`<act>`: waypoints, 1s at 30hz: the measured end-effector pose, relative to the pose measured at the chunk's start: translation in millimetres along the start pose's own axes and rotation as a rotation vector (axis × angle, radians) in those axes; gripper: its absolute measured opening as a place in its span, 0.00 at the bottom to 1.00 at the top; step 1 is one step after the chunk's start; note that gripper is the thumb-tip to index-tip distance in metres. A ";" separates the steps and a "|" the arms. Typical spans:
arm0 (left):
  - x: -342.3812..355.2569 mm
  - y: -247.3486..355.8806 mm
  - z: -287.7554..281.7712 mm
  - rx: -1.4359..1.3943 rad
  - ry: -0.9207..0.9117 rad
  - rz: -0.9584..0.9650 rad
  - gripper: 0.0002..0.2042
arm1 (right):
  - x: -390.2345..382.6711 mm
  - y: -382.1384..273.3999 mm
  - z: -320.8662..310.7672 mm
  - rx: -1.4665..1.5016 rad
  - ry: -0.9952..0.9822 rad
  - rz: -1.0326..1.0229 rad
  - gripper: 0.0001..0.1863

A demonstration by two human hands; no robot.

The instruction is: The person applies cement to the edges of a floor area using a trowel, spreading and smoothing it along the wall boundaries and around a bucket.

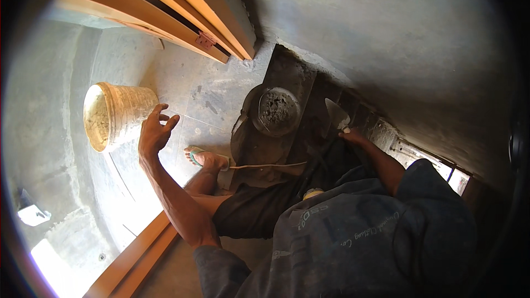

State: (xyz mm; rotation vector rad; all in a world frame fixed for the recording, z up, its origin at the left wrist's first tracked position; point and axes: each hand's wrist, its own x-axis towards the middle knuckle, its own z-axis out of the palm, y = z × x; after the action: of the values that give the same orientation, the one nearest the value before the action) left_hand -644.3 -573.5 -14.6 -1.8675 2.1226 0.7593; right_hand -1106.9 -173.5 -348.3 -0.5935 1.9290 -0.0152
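Note:
My left hand (160, 129) is raised with its fingers apart and slightly curled, holding nothing, just right of a stained cream plastic bucket (121, 113). At the right, my right hand (353, 137) grips the handle of a metal trowel (337, 112), whose blade points up. Between my hands, a round pan (276, 125) of grey, lumpy mortar sits on a dark step (284, 66); a larger dark round item partly shows behind it.
Orange wooden frames (171, 5) stand at upper left, another orange timber (128, 258) runs along lower left. My sandalled foot (205, 159) is beside a thin stick or cord (265, 166). A plastered wall (414, 33) borders the right, with a bright opening (441, 171) low down.

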 end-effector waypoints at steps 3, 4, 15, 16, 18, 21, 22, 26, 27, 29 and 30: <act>1.1 3.8 -1.2 -0.017 -0.006 -0.015 0.27 | 8.4 9.2 0.4 -0.037 -0.017 0.005 0.42; 0.0 3.9 -2.3 -0.024 -0.017 -0.037 0.27 | 9.9 10.6 2.2 -0.037 -0.026 0.011 0.42; -3.7 -15.8 2.5 0.005 0.070 -0.072 0.27 | 13.9 2.3 -3.7 -0.142 -0.061 0.014 0.39; -5.4 -14.4 1.1 0.001 0.068 -0.076 0.26 | 13.1 0.8 -7.5 -0.170 -0.089 0.021 0.40; -6.8 -16.1 0.2 -0.036 0.069 -0.110 0.26 | 12.6 -3.0 -9.1 -0.218 -0.118 0.016 0.40; -7.5 -10.6 -0.1 -0.081 0.054 -0.153 0.26 | 32.0 19.8 -10.1 -0.229 -0.049 -0.010 0.39; -12.5 -17.9 1.1 -0.022 0.086 -0.133 0.25 | 26.9 7.5 -7.6 -0.239 -0.077 -0.017 0.40; -8.5 -8.3 24.5 0.054 0.089 -0.056 0.26 | 20.2 -6.9 -12.0 -0.273 -0.068 0.017 0.42; -2.8 -2.6 40.1 0.073 0.039 -0.056 0.25 | 22.8 -5.2 -13.5 -0.294 -0.066 0.005 0.42; 6.7 31.2 75.8 0.133 -0.095 0.083 0.24 | 40.7 15.2 -24.0 -0.264 -0.099 -0.020 0.43; 2.0 45.0 97.2 0.160 -0.104 0.216 0.23 | 46.7 17.4 -25.6 -0.280 -0.093 -0.025 0.43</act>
State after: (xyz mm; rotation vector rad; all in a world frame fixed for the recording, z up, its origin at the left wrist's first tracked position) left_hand -705.1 -523.1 -87.0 -1.5040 2.2689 0.6900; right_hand -1150.3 -183.9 -382.1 -0.7904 1.8465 0.2664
